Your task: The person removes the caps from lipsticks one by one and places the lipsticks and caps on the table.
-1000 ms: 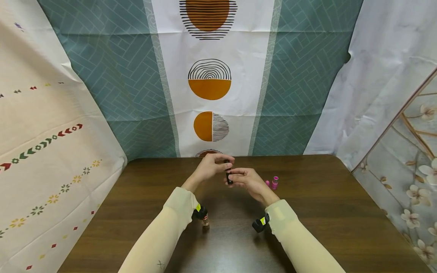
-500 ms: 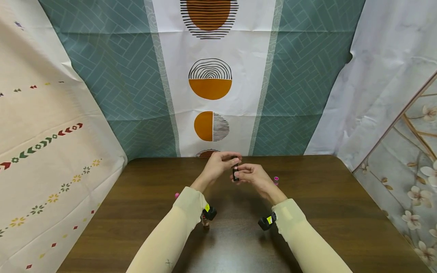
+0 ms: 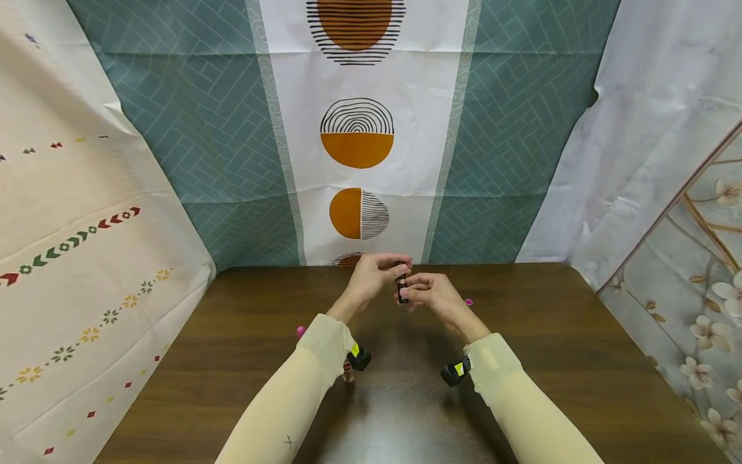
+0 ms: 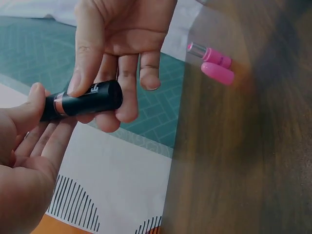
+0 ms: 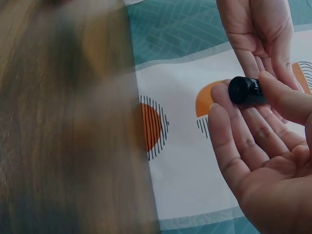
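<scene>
Between my two hands a black lipstick tube (image 4: 92, 101) with a rose-gold band is held up above the far part of the table. My left hand (image 3: 369, 278) pinches its upper end between thumb and fingers. Lower down, my right hand (image 3: 436, 296) pinches the other end, which carries light lettering. In the right wrist view the round end of the tube (image 5: 239, 90) faces the camera, and my right thumb (image 5: 282, 95) presses on its side.
A pink tube with a silvery end (image 4: 209, 54) stands beyond my right wrist, a rounded pink piece (image 4: 218, 73) beside it. Another pink piece (image 3: 301, 331) lies left of my left sleeve. A small clear-and-red container (image 3: 348, 372) stands under my left wrist. Patterned cloths hang behind the table (image 3: 243, 290).
Both hands have shifted right and slightly up together with the lipstick tube, which now stands more upright. The pink piece by my left sleeve has come into view.
</scene>
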A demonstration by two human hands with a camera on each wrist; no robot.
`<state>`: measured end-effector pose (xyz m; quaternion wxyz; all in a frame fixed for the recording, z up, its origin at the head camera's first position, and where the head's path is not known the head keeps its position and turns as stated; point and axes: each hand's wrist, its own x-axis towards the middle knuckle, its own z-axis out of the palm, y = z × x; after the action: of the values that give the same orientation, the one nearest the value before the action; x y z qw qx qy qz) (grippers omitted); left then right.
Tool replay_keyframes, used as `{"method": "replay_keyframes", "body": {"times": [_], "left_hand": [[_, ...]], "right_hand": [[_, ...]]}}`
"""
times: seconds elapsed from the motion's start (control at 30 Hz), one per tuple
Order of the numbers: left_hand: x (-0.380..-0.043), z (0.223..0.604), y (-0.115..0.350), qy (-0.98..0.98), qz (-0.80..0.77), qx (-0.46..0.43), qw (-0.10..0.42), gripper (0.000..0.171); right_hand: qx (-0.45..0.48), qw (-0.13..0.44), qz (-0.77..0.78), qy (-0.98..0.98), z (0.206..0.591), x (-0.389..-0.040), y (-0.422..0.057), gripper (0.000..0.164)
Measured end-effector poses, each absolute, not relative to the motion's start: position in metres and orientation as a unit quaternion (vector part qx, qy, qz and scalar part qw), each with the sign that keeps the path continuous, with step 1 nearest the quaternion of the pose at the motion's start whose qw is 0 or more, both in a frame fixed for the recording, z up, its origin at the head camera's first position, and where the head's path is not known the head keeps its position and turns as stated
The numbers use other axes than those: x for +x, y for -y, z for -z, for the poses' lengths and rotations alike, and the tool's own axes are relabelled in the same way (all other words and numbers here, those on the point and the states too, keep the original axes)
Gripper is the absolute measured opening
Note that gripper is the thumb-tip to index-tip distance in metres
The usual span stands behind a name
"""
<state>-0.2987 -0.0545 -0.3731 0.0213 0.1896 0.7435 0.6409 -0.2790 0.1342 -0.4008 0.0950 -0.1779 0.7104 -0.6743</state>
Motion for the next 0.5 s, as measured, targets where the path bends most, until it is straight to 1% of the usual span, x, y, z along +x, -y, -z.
{"method": "replay_keyframes", "body": {"times": [0.2, 0.5], "left_hand": [[-0.2987, 0.3736, 0.0562, -0.745, -0.649, 0.155, -0.005, 0.025], [-0.2996, 0.3676, 0.0564, -0.75, -0.647, 0.137, -0.019, 0.026]], "right_hand": [[-0.164, 0.077, 0.619, -0.764, 0.407, -0.2793, -0.1336, 0.028], [-0.174, 0.074, 0.597, -0.78, 0.4084, -0.2793, -0.1384, 0.03]]}}
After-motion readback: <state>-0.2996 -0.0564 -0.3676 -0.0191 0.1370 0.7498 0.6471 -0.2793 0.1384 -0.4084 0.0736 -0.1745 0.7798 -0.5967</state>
